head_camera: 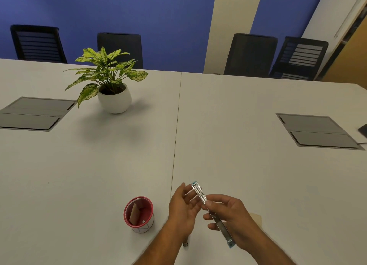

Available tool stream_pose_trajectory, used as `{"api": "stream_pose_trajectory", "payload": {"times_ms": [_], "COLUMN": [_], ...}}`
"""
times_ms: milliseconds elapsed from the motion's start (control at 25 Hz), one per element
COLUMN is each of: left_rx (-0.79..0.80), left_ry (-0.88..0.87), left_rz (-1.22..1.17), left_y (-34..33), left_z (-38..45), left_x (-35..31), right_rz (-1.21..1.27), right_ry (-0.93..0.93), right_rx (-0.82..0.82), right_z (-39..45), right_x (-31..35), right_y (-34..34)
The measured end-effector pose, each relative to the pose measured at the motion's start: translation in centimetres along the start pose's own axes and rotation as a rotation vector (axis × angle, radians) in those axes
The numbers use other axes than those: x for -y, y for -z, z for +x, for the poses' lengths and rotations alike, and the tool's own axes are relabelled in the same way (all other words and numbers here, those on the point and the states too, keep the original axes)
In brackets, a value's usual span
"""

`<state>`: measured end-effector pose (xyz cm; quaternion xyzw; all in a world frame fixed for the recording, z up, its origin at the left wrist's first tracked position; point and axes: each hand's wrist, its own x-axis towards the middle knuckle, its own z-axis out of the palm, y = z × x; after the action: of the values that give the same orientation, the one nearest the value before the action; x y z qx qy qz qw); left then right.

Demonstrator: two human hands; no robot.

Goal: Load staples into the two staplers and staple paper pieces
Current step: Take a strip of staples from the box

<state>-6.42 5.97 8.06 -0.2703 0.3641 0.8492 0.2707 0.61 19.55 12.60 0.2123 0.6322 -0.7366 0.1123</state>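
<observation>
A light-blue stapler (200, 194) is swung wide open, its silver metal channel facing up, held above the table near the front edge. My right hand (233, 217) grips it around the middle, fingers curled round the body. My left hand (183, 208) is just left of the stapler's front end with relaxed fingers reaching toward it; whether it pinches staples is too small to tell. A small metal object (186, 243), perhaps the second stapler, peeks out below my left wrist. A pale paper piece (257, 218) lies under my right hand.
A red mesh cup (139, 215) holding a brown card stands left of my hands. A potted plant (111, 82) sits farther back on the white table (79, 165). Two grey cable hatches (33, 113) (317, 131) are set into the top. Black chairs line the far side.
</observation>
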Motion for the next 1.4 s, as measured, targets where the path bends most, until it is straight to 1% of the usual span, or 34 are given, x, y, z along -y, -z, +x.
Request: {"api": "stream_pose_trajectory", "payload": {"times_ms": [80, 160, 240, 360, 400, 440, 520, 720, 760, 800, 840, 880, 960, 1000, 1120, 1240, 1320, 1400], "left_rx": [-0.01, -0.006, 0.006, 0.038, 0.052, 0.068, 0.104, 0.147, 0.145, 0.139, 0.13, 0.121, 0.109, 0.106, 0.101, 0.068, -0.006, -0.107], "left_ry": [0.053, 0.091, 0.113, 0.142, 0.153, 0.162, 0.173, 0.171, 0.169, 0.166, 0.157, 0.143, 0.116, 0.109, 0.082, 0.037, 0.005, -0.03], "left_rz": [-0.079, -0.113, -0.116, -0.127, -0.15, -0.182, -0.24, -0.275, -0.273, -0.269, -0.263, -0.253, -0.248, -0.262, -0.303, -0.294, -0.225, -0.068], "left_y": [0.0, -0.3, -0.5, -0.5, -0.4, -0.3, -0.1, 0.1, 0.1, 0.2, 0.2, 0.2, 0.2, 0.2, 0.4, 0.7, 1.1, 1.8], "left_z": [-0.2, -0.5, -0.6, -0.5, -0.4, -0.4, -0.3, -0.5, -0.5, -0.5, -0.5, -0.5, -0.5, -0.5, -0.3, -0.1, 0.3, 0.7], "left_x": [0.4, 0.7, 0.8, 0.8, 0.8, 0.8, 0.7, 0.7, 0.6, 0.6, 0.5, 0.5, 0.3, 0.3, 0.2, 0.0, -0.5, -1.6], "right_rz": [-0.048, -0.214, -0.554, -1.188, -1.314, -1.378, -1.424, -1.446, -1.427, -1.392, -1.343, -1.27, -0.994, -0.815, -0.408, -0.102, -0.03, -0.02], "right_ry": [0.059, 0.184, 0.421, 0.926, 1.051, 1.115, 1.19, 1.314, 1.301, 1.25, 1.157, 1.019, 0.708, 0.593, 0.335, 0.145, 0.076, 0.027], "right_rx": [-0.011, -0.04, -0.073, -0.139, -0.17, -0.188, -0.227, -0.245, -0.244, -0.241, -0.23, -0.213, -0.157, -0.142, -0.138, -0.099, -0.124, -0.185], "right_z": [-0.2, -0.3, -0.7, -0.4, -0.3, -0.2, 0.1, 0.2, 0.1, 0.0, -0.1, -0.4, -0.8, -0.8, -0.3, -0.1, 0.0, 0.3], "right_x": [0.1, -0.1, -0.1, -0.8, -1.1, -1.3, -1.5, -1.5, -1.4, -1.4, -1.2, -1.0, -0.8, -0.7, -0.7, -0.6, -0.6, -1.1], "right_y": [-0.5, -0.9, -1.1, -0.8, -0.7, -0.8, -0.7, -0.7, -0.7, -0.7, -0.7, -0.9, -1.4, -1.6, -1.7, -1.7, -1.9, -1.8]}}
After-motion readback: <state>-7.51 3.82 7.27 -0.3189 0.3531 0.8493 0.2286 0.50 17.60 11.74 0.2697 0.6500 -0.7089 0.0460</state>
